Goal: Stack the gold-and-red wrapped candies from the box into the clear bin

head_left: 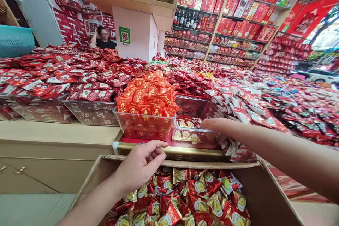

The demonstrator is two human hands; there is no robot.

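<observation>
My left hand hovers over the far rim of a cardboard box. Its fingers are loosely curled, thumb and index apart, with nothing visible in them. Inside the box lie many red and gold durian candies. My right hand reaches into a clear plastic bin on the counter, its fingers mostly hidden at the bin's front wall; whether they hold anything is unclear. A few small gold and red wrapped sweets lie on that bin's bottom. Left of it stands a clear bin heaped with orange-red wrapped sweets.
More clear bins piled with red packets line the counter at left, and heaps of packets spread to the right. A person sits behind the counter. Shelves hold boxes and bottles. A turquoise basket stands far left.
</observation>
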